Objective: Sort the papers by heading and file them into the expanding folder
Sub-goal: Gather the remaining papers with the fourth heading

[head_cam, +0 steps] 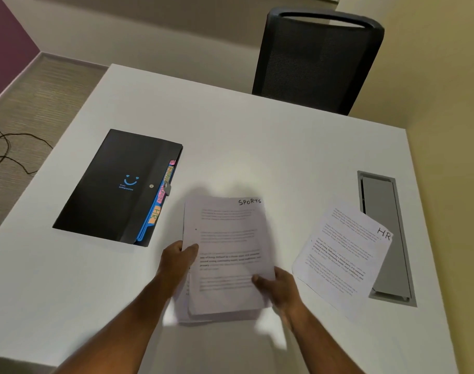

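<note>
Head view: both forearms reach in from the bottom edge over a white counter (257, 136).
Left hand (178, 259): grips the left edge of a paper stack (225, 255), thumb on top of the sheets.
Right hand (277, 286): holds the stack's lower right side, thumb lying on the top page, fingers underneath.
Paper stack: centre of the counter between the hands; top sheet is headed "SPORTS" in handwriting at its upper right corner; lower sheets fan out unevenly below.
HR sheet (344, 255): lies apart to the right, turned at an angle, "HR" written at its corner, its far edge overlapping a grey cable hatch (387, 211) set in the counter.
Expanding folder (117, 184): black, shut with a snap, lying flat to the left and beyond the stack; blue smile logo on its flap; coloured tabs show along its right edge, one reading "HR".
Chair (317, 60): black mesh back, at the counter's far side.
Floor: dark cable (6, 147) on carpet, far left.
</note>
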Demonstrator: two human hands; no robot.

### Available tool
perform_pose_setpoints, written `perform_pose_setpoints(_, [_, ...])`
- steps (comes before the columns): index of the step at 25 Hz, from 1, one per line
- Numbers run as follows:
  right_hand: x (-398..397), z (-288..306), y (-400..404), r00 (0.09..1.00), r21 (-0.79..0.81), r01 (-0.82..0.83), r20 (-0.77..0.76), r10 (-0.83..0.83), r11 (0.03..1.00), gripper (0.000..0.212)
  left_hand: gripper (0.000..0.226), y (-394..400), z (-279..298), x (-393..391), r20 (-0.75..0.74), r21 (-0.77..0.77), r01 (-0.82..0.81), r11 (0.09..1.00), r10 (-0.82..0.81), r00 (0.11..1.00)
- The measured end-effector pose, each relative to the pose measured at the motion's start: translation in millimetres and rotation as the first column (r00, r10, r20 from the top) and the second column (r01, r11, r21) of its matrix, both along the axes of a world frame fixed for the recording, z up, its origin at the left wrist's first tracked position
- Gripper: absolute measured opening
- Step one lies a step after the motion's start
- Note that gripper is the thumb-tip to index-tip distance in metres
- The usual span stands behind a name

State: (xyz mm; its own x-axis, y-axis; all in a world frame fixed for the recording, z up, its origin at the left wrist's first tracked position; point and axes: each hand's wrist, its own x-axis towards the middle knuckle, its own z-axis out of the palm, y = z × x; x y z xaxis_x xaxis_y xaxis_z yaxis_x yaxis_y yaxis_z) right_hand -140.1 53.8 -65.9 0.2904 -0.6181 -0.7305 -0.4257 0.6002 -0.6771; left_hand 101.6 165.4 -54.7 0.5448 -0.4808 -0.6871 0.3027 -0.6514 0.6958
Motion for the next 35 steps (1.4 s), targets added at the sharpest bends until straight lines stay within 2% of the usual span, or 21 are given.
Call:
perform_pose_setpoints(4, [8.2,2.9,18.5,0.991,-0.031,-0.129,-0.05,0.128,0.991,0.017,0.018,-0.5,-1.3,-2.4,0.06,0.01,0.059,0.998,-0.06,0.996])
perform_pose_setpoints(5, [9.5,4.7,18.3,0.977,-0.074,-0.197,-0.098,0.19,0.977,0.016,0.016,-1.0,-0.3,-4.0,0.071,0.002,0.067,0.998,-0.067,0.995])
perform_pose_setpoints(7, [8.2,4.3,10.2,0.916,-0.188,-0.329,-0.3,0.265,0.925,0.031,0.015,-4.0,6.2,-7.9,0.091,-0.035,0.092,0.995,-0.088,0.992])
perform_pose_setpoints(9, [4.0,5.8,-5.6,0.885,-0.287,-0.33,-0.425,0.189,0.899,0.039,0.015,-10.1,18.8,-12.5,0.115,-0.087,0.144,0.986,-0.134,0.984])
perform_pose_setpoints(11, [1.1,13.4,-22.8,0.945,-0.287,-0.2,-0.308,0.107,0.937,0.03,0.015,-17.8,32.2,-17.0,0.125,-0.151,0.191,0.97,-0.173,0.977])
perform_pose_setpoints(13, [0.4,25.0,-40.1,0.993,-0.199,-0.066,-0.105,0.046,0.978,0.025,0.016,-27.9,46.6,-21.9,0.127,-0.226,0.226,0.947,-0.202,0.971])
perform_pose_setpoints(15, [-0.8,35.9,-54.3,0.998,-0.092,0.004,0.061,0.002,0.996,0.017,0.018,-38.4,60.9,-24.9,0.135,-0.282,0.262,0.923,-0.232,0.963])
perform_pose_setpoints(17, [-4.2,39.4,-63.9,0.98,-0.054,0.059,0.191,-0.048,0.997,0.034,0.019,-46.9,70.8,-26.0,0.141,-0.336,0.29,0.896,-0.257,0.956])
perform_pose_setpoints(19, [-6.2,49.7,-71.1,0.961,-0.081,0.116,0.26,-0.091,0.99,0.044,0.017,-52.7,76.1,-24.8,0.155,-0.384,0.315,0.868,-0.275,0.949])
perform_pose_setpoints(23, [-13.2,69.6,-91.6,0.959,-0.238,0.152,0.271,-0.084,0.959,0.041,0.026,-58.8,81.0,-17.9,0.206,-0.413,0.301,0.859,-0.234,0.95])
perform_pose_setpoints(25, [-13.7,69.0,-98.0,0.976,-0.308,0.157,0.193,-0.1,0.938,0.03,0.031,-60.4,82.9,-17.2,0.242,-0.439,0.276,0.855,-0.184,0.953])
perform_pose_setpoints(28, [-11.5,65.5,-90.4,0.988,-0.403,0.142,0.109,-0.107,0.904,0.04,0.034,-62.8,81.8,-18.3,0.302,-0.48,0.255,0.84,-0.115,0.946])
perform_pose_setpoints(30, [-10.6,63.0,-79.9,0.993,-0.443,0.116,0.07,-0.095,0.889,0.036,0.036,-61.8,71.8,-19.5,0.308,-0.491,0.236,0.839,-0.087,0.947])
perform_pose_setpoints(32, [-5.9,64.1,-67.2,0.997,-0.447,0.074,0.059,-0.053,0.891,0.015,0.031,-56.1,61.3,-25.1,0.314,-0.447,0.212,0.869,-0.07,0.947])
perform_pose_setpoints(35, [-1.4,63.4,-52.9,0.997,-0.475,0.024,0.081,0.017,0.88,0.017,0.019,-48.8,33.9,-26.0,0.301,-0.377,0.242,0.894,-0.129,0.945])
